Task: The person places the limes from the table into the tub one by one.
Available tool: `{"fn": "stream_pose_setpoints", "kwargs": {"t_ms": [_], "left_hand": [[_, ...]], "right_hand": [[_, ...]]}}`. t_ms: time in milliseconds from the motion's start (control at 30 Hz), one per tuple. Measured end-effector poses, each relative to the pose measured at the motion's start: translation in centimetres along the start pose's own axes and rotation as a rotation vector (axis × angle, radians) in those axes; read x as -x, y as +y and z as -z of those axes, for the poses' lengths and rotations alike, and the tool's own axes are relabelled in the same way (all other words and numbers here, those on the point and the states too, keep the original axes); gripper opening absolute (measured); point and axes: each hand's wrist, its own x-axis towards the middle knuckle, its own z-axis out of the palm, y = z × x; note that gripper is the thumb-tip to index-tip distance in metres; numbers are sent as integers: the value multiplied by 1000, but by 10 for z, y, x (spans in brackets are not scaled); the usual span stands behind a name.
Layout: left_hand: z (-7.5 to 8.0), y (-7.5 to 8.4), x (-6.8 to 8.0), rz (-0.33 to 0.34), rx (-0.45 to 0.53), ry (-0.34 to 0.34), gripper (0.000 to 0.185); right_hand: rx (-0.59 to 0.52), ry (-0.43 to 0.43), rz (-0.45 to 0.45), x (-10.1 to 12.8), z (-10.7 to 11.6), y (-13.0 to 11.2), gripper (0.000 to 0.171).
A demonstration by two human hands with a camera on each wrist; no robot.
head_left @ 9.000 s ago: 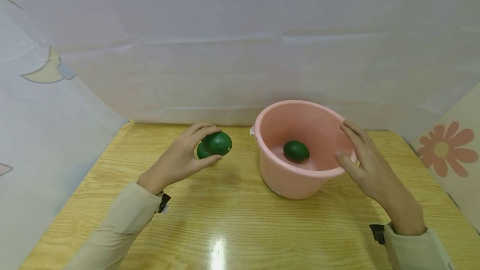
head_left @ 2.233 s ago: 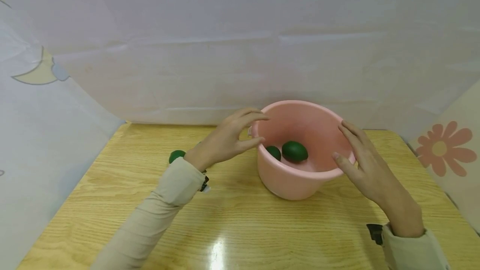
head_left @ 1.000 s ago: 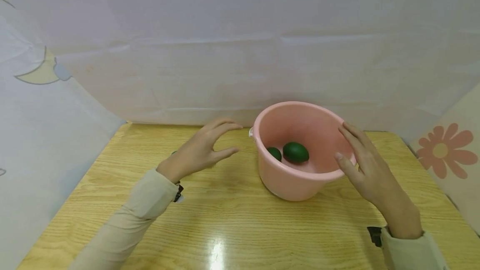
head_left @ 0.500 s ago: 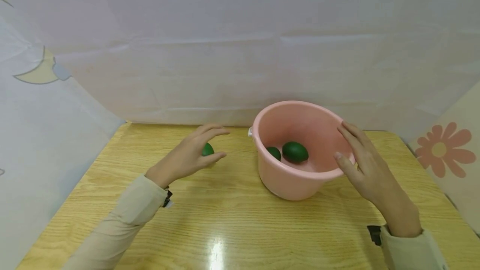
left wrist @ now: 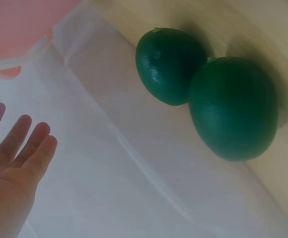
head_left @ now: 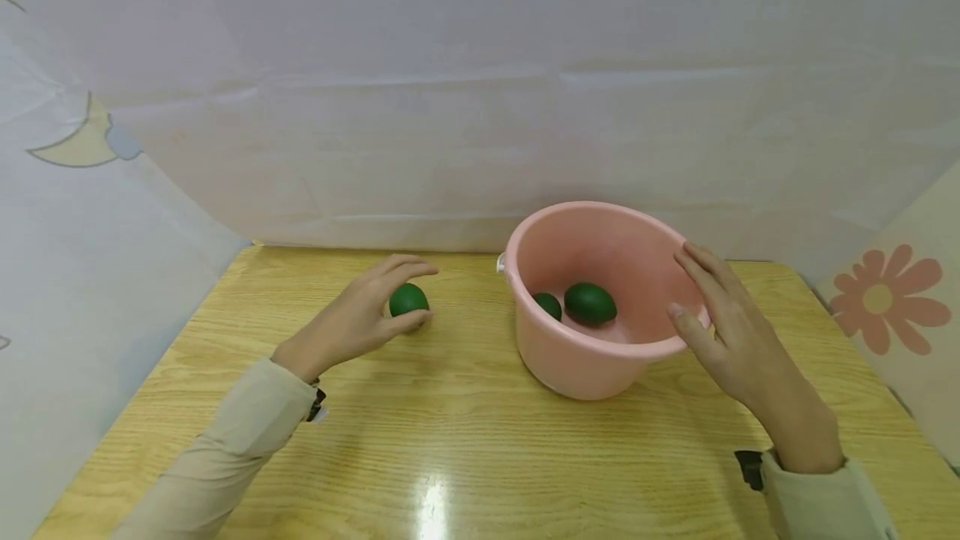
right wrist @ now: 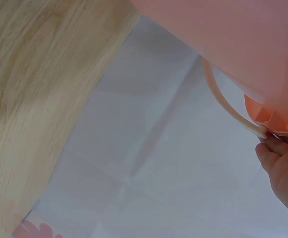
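In the head view my left hand (head_left: 348, 321) is open over the table, thumb and fingers apart on either side of a dark green lime (head_left: 408, 298). The left wrist view shows that hand apart from two limes lying side by side, a nearer lime (left wrist: 233, 109) and a farther lime (left wrist: 170, 66). My right hand (head_left: 750, 348) holds the right rim of the pink bucket (head_left: 581, 369), thumb over the inner side; in the right wrist view its fingers lie beside the handle joint. Inside the bucket are a whole lime (head_left: 590, 303) and a partly hidden lime (head_left: 547, 305).
The bucket's pale handle (right wrist: 226, 101) hangs outside against it. Everything stands on a wood-grain table (head_left: 450, 440). A pale cloth (head_left: 420, 148) with printed shapes hangs behind and at the sides.
Nine seconds ago my left hand held a lime and one lime lay in the bucket; now two do. The left hand has since moved left from the bucket. The right hand stays put.
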Motion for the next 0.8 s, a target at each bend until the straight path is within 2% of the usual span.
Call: {"fn": "stream_pose_setpoints", "kwargs": {"t_ms": [200,400,800], "left_hand": [[0,-3,5,17,-9,-10,57],[1,-5,10,73,-4,-34,56],[-2,-22,18,37,-13,-2,57]], "right_hand": [[2,-16,-13,0,1,-1,64],[2,-22,-18,0,1,-2,64],[2,-31,-32,0,2,-2,64]]}}
